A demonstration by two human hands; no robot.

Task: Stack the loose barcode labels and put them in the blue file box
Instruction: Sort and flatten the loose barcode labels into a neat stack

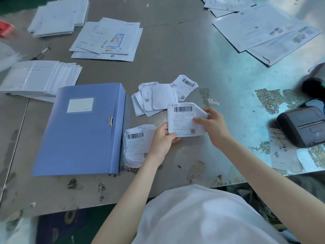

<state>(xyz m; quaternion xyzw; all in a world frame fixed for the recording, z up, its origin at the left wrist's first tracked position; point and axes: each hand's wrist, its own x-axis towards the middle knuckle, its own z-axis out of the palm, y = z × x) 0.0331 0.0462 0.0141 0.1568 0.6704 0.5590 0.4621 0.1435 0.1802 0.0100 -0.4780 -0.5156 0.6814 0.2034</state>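
One barcode label is held over the worktop, the left hand grip pinching its lower left corner and the right hand grip its right edge, between the loose labels and the stacked labels beside the closed blue file box.

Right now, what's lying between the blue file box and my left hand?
In the head view, a stack of barcode labels lies between the blue file box and your left hand, which holds a single label.
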